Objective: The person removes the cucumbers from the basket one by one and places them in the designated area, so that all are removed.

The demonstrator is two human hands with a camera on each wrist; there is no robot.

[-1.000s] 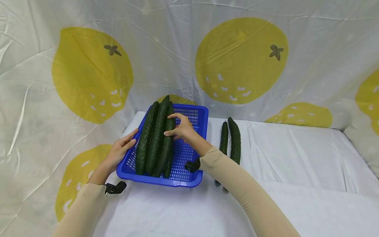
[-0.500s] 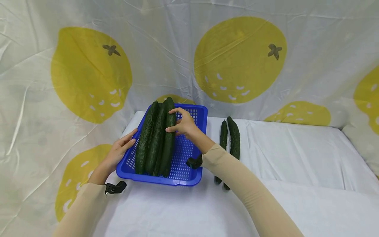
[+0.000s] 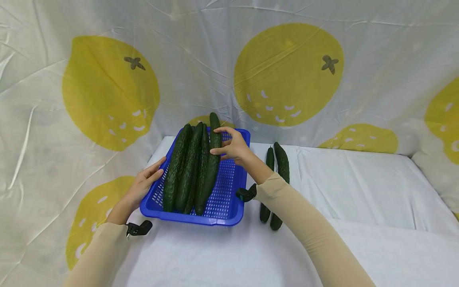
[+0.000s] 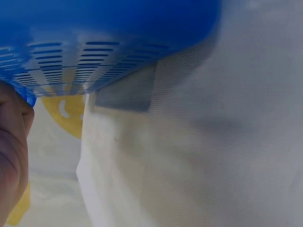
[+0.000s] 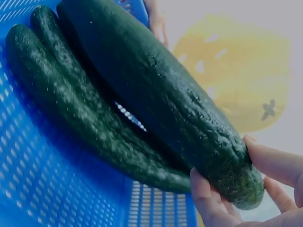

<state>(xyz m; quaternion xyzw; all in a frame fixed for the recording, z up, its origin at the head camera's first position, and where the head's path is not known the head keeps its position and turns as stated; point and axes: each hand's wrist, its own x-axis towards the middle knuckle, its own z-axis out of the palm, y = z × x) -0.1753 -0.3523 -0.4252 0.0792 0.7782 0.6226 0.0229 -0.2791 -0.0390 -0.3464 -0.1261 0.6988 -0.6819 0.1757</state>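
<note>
In the head view a blue perforated basket (image 3: 226,199) stands on the white-covered table, with several long dark green cucumbers (image 3: 174,175) side by side in its left part. My right hand (image 3: 233,147) pinches the upper part of the rightmost cucumber (image 3: 208,183) between thumb and fingers. Its far end sticks up above the basket's back rim. In the right wrist view that cucumber (image 5: 175,94) slants over its neighbours, fingertips around its near end. My left hand (image 3: 140,185) rests at the basket's left rim, visible fingers fairly straight; its other fingers are hidden.
Two more cucumbers (image 3: 282,163) lie on the table to the right of the basket, partly behind my right forearm. A white cloth (image 3: 195,52) with big yellow lemon prints hangs behind and on the left. The white tabletop (image 3: 358,187) extends to the right.
My right hand has moved right and slightly back with the gripped cucumber, drawing it away from the others toward the basket's middle. My left hand and the basket stay nearly still.
</note>
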